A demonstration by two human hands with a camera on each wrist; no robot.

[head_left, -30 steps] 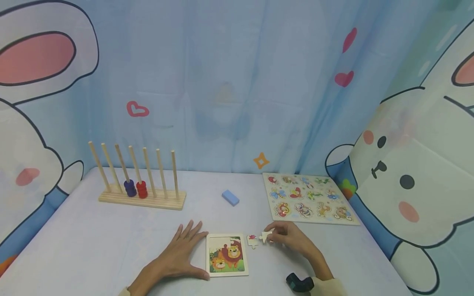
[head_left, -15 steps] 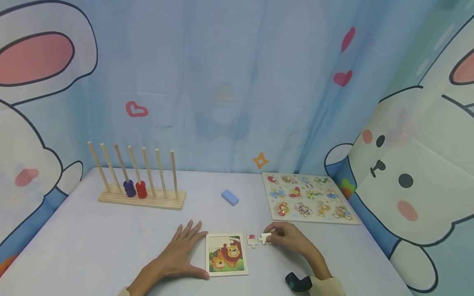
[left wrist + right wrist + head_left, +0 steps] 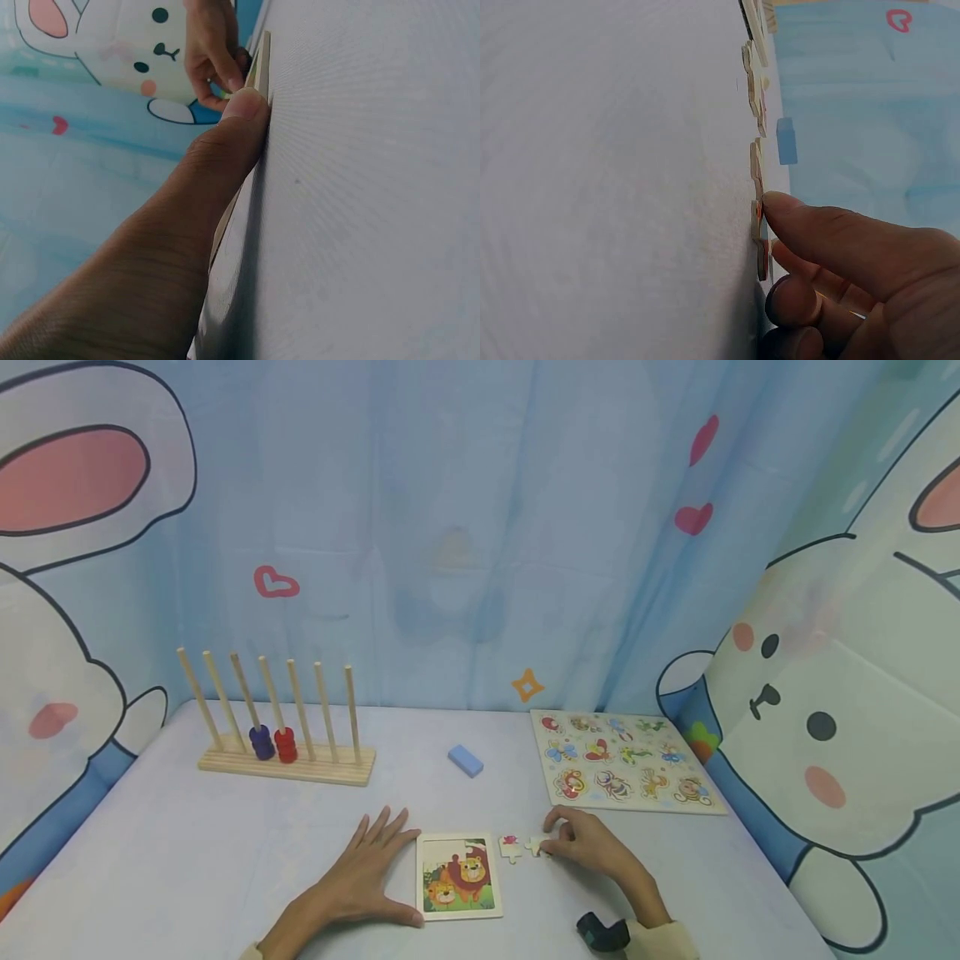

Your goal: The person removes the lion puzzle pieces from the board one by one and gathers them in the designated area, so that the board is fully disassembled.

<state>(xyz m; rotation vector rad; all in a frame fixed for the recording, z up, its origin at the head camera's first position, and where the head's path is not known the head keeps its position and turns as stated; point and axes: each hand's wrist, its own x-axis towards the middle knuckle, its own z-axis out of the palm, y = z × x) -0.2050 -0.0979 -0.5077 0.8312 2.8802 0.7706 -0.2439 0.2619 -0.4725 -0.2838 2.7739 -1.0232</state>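
While the left hand (image 3: 363,870) spreads against the lion puzzle tray's (image 3: 497,885) nine-o'clock edge, a jigsaw piece (image 3: 534,844) lies nine o'clock of the nearer right hand (image 3: 587,845), whose fingertips touch it slightly parted, pinch uncertain.

No words, labels, brands or numbers can be read. The only legible signs are symbols printed on the curtain (image 3: 450,477): an outlined red heart (image 3: 260,583) at the left, a solid red heart (image 3: 693,518) at the upper right, and an orange four-pointed star (image 3: 518,686) low near the middle.
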